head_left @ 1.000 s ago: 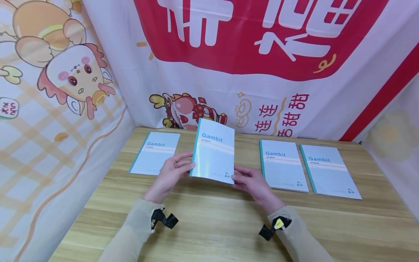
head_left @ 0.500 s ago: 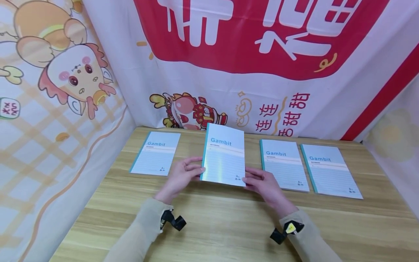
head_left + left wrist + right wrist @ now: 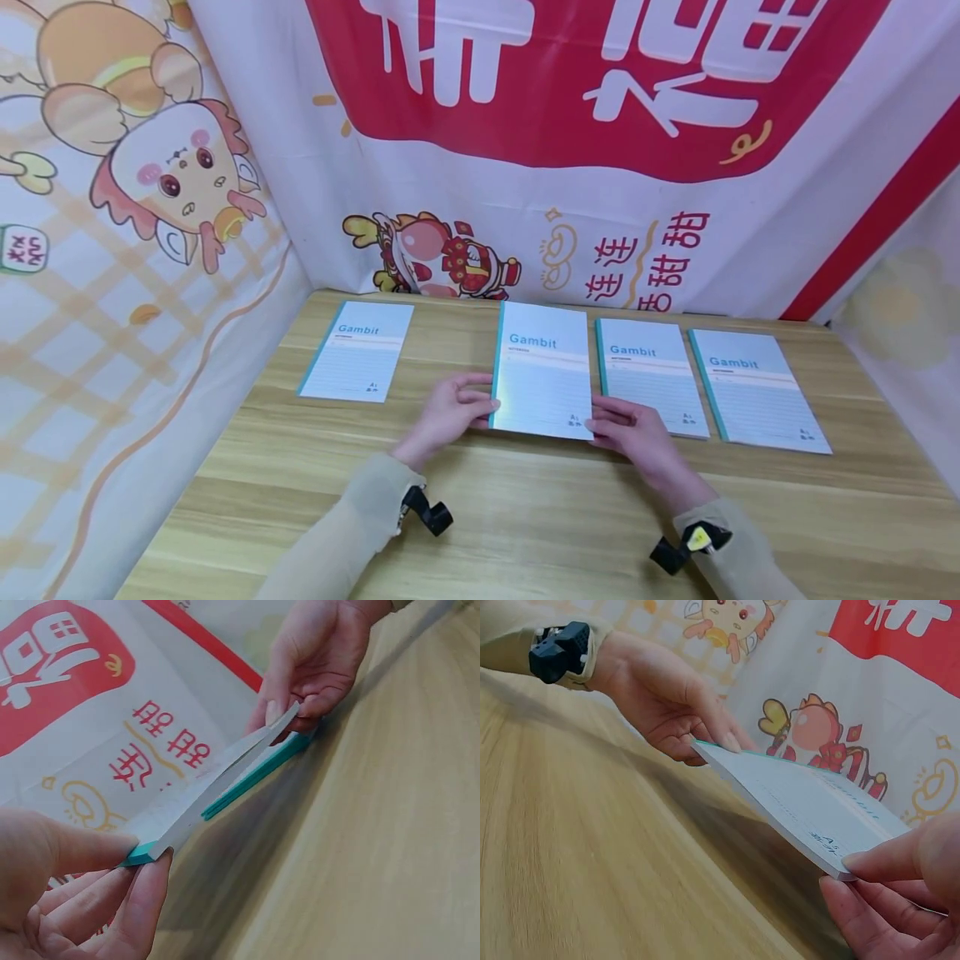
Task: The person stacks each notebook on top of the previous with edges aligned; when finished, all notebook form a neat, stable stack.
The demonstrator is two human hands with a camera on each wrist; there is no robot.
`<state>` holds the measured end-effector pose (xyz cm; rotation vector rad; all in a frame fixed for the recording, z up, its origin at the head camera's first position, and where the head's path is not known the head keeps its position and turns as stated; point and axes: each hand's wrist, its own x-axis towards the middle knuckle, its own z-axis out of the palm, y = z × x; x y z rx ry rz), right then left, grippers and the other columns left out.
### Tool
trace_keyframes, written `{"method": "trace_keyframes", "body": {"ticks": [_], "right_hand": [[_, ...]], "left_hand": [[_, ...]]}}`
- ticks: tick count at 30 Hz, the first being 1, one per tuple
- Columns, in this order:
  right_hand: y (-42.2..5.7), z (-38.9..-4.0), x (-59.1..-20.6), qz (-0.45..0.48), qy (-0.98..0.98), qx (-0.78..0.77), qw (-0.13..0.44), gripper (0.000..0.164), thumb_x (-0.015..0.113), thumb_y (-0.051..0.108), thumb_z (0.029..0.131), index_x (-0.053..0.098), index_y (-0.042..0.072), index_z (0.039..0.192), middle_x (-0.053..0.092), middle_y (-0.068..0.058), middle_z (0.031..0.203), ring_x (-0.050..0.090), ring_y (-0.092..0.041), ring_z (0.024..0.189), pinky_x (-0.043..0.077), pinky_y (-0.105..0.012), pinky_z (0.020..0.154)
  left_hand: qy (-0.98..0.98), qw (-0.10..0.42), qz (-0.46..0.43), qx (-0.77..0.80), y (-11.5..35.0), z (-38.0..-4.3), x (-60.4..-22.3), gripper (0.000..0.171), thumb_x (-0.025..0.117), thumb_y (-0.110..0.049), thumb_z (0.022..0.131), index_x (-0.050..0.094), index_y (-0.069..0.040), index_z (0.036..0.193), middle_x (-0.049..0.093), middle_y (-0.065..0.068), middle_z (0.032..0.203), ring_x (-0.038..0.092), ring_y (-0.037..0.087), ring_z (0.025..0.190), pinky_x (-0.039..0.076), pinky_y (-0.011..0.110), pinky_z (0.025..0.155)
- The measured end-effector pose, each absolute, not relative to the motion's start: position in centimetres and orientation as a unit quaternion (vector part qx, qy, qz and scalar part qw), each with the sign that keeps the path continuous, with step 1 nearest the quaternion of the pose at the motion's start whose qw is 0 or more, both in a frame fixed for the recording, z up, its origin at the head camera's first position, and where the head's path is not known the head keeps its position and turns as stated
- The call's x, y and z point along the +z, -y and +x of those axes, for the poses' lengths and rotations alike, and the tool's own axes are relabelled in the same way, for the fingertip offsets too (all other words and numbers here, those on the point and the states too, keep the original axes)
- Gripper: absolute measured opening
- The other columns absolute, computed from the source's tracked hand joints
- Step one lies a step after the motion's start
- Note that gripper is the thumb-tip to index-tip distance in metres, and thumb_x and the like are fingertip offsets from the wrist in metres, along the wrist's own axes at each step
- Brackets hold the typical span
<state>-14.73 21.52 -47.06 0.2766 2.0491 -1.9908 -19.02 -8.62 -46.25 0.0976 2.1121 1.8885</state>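
A pale blue and white Gambit notebook (image 3: 543,375) with a teal spine is held between both hands, raised over the table in the wrist views. My left hand (image 3: 452,410) pinches its lower spine corner, thumb on the cover and fingers beneath. At the lower right corner, my right hand (image 3: 633,433) grips it the same way. Just right of the held notebook lies a matching notebook (image 3: 652,367), partly behind my right hand. Beyond it a further notebook (image 3: 757,392) lies flat. The left wrist view shows teal spines (image 3: 259,780) below the held notebook's edge.
Another matching notebook (image 3: 358,354) lies flat at the back left of the wooden table (image 3: 525,533). A printed cloth (image 3: 480,192) hangs along the table's back edge, and a patterned cloth (image 3: 142,350) runs down the left side.
Both hands have carried the notebook to the right and lowered it towards the table, nearer the two notebooks on the right. The other notebooks stay where they were.
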Motion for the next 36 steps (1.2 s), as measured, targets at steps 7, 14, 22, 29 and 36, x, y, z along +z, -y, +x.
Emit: {"method": "trace_keyframes", "body": {"ticks": [7,14,22,29,36], "right_hand": [[-23.3,-14.1,-47.1,0.102,-0.712,-0.682,0.135,0.055,0.072,0.011,0.097,0.051,-0.001,0.146,0.062,-0.02,0.127,0.067,-0.024,0.107,0.058,-0.035,0.09],[-25.2,-13.8,-46.9,0.111,-0.721,-0.674,0.118,0.053,0.071,0.01,0.097,0.052,0.0,0.146,0.065,-0.017,0.126,0.068,-0.02,0.106,0.058,-0.034,0.09],[-27.2,-13.6,-46.3,0.119,-0.732,-0.662,0.11,0.056,0.073,0.018,0.097,0.052,0.004,0.147,0.065,-0.014,0.126,0.068,-0.016,0.105,0.057,-0.031,0.091],[-28.8,-13.6,-45.8,0.11,-0.75,-0.646,0.089,0.063,0.076,0.026,0.095,0.051,0.004,0.148,0.066,-0.008,0.125,0.068,-0.011,0.103,0.056,-0.028,0.09],[-30.4,-13.7,-44.8,0.142,-0.759,-0.628,0.1,0.068,0.075,0.042,0.093,0.049,0.019,0.152,0.059,-0.004,0.14,0.062,-0.007,0.113,0.053,-0.02,0.09]], "left_hand": [[-0.73,0.165,0.022,0.663,6.5,-19.1,-46.9,0.047,0.077,-0.001,0.089,0.061,-0.001,0.134,0.074,0.013,0.102,0.073,0.026,0.084,0.062,0.034,0.071],[-0.717,0.169,0.026,0.675,4.7,-19.0,-47.0,0.046,0.077,0.0,0.088,0.061,0.001,0.132,0.074,0.014,0.101,0.073,0.026,0.085,0.062,0.034,0.072],[-0.721,0.16,0.01,0.674,2.3,-19.1,-46.6,0.041,0.079,-0.001,0.088,0.065,-0.002,0.126,0.074,0.009,0.096,0.073,0.024,0.078,0.063,0.033,0.068],[-0.722,0.16,0.009,0.673,0.5,-19.5,-45.8,0.04,0.079,-0.003,0.088,0.067,-0.005,0.126,0.075,0.006,0.096,0.073,0.02,0.08,0.062,0.033,0.07],[-0.696,0.16,0.036,0.699,-1.1,-19.9,-45.2,0.044,0.077,-0.003,0.09,0.067,-0.007,0.132,0.071,0.003,0.104,0.071,0.018,0.088,0.062,0.033,0.077]]}}
